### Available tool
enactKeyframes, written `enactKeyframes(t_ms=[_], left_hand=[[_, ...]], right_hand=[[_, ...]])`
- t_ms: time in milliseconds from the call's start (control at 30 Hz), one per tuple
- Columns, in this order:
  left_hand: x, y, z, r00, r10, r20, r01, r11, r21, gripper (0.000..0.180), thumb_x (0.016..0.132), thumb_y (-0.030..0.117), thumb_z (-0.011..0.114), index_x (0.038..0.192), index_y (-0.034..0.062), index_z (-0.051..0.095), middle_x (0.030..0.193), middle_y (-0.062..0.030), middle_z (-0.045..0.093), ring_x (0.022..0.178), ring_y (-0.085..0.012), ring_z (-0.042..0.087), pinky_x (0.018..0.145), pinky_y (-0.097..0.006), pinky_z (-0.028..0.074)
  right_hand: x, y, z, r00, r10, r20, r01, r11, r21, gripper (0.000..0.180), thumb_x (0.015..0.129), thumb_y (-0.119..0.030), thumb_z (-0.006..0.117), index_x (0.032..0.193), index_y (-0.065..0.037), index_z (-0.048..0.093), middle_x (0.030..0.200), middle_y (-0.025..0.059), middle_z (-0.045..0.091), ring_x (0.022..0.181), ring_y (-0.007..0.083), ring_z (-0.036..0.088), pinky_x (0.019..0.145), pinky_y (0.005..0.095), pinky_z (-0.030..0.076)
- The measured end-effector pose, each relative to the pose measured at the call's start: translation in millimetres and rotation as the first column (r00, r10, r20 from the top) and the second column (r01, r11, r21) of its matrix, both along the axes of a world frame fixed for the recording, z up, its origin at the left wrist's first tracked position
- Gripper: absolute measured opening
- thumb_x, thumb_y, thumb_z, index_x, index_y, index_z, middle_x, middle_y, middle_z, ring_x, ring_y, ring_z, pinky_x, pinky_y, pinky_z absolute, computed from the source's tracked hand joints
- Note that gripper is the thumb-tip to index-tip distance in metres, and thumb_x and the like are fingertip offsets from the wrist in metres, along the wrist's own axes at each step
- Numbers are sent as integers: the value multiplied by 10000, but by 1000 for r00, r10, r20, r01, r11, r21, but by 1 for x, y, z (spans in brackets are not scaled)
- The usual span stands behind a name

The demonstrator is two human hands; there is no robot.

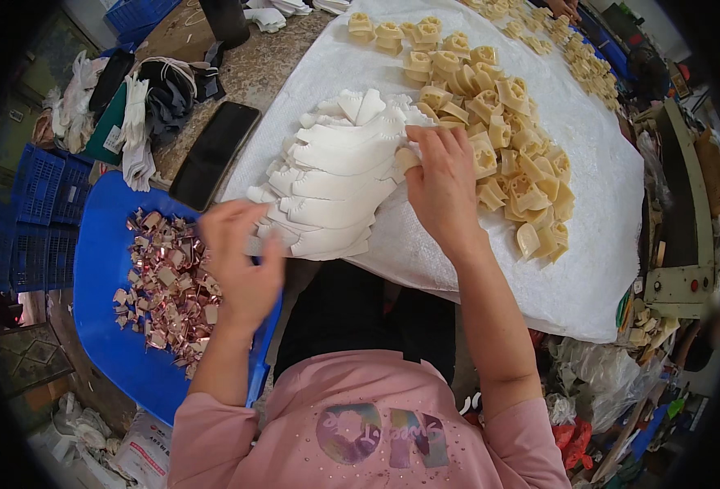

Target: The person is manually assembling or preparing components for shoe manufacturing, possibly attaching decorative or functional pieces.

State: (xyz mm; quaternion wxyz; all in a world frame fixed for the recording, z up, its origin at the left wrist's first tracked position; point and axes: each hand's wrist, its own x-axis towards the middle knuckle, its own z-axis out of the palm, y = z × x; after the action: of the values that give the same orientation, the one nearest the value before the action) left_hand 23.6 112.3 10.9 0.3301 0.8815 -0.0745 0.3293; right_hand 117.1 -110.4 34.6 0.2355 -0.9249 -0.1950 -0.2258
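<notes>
Right now my left hand [242, 265] is blurred, thumb and fingers parted in a half-open curve at the near left edge of the overlapping white curved pieces [339, 183]; whether it touches one I cannot tell. My right hand [444, 183] bends its fingers down at the far right edge of those pieces, a pale wrap [408, 159] on one digit; I can't tell whether it grips any. The white pieces lie on a white sheet [572, 277] over the worktop [286, 69]. Close beside my right hand, a heap of beige pieces [531, 175] crowds that side. A dark phone [215, 155] lies to the left, and my left forearm hides part of the blue basin [107, 350] of shiny pinkish pieces [168, 285].
</notes>
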Motion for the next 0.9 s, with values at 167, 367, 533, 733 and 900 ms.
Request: enactKeyframes(t_ms=[167,367,533,733,900], left_hand=[[26,-60,6,918,-397,-21,395,905,158,373,632,-9,654,996,40,590,1065,-135,540,1026,-315,510,870,-401,409],[40,-73,-7,921,-375,-111,388,844,371,375,689,37,639,1054,-5,570,1155,-151,520,1107,-300,468,915,-406,378],[41,-65,-13,907,-397,-142,420,829,369,443,695,42,637,1123,-5,531,1200,-166,503,1116,-306,465,923,-407,376],[33,-70,13,880,-424,-213,467,854,229,471,710,64,641,1158,-2,513,1195,-176,509,1098,-332,474,935,-409,369],[26,-71,23,880,-426,-209,452,886,97,445,730,72,636,1152,-7,520,1113,-195,541,1053,-351,489,920,-420,360]], right_hand=[[6,13,4,999,-4,37,5,1000,-26,319,639,31,578,954,-16,597,896,109,585,889,296,508,804,388,417],[4,12,5,998,48,41,-49,999,20,274,642,66,566,902,-19,586,826,94,579,822,259,530,727,352,440],[-17,17,63,867,411,-283,46,499,866,168,779,56,547,932,-12,555,857,41,579,747,111,536,648,270,443],[-42,-5,73,879,476,-37,-33,139,990,224,811,-13,566,1031,22,550,924,63,592,830,123,560,749,259,456],[-52,-15,34,842,510,-178,84,201,976,230,834,-16,554,1061,21,550,957,79,604,895,142,579,799,281,465]])
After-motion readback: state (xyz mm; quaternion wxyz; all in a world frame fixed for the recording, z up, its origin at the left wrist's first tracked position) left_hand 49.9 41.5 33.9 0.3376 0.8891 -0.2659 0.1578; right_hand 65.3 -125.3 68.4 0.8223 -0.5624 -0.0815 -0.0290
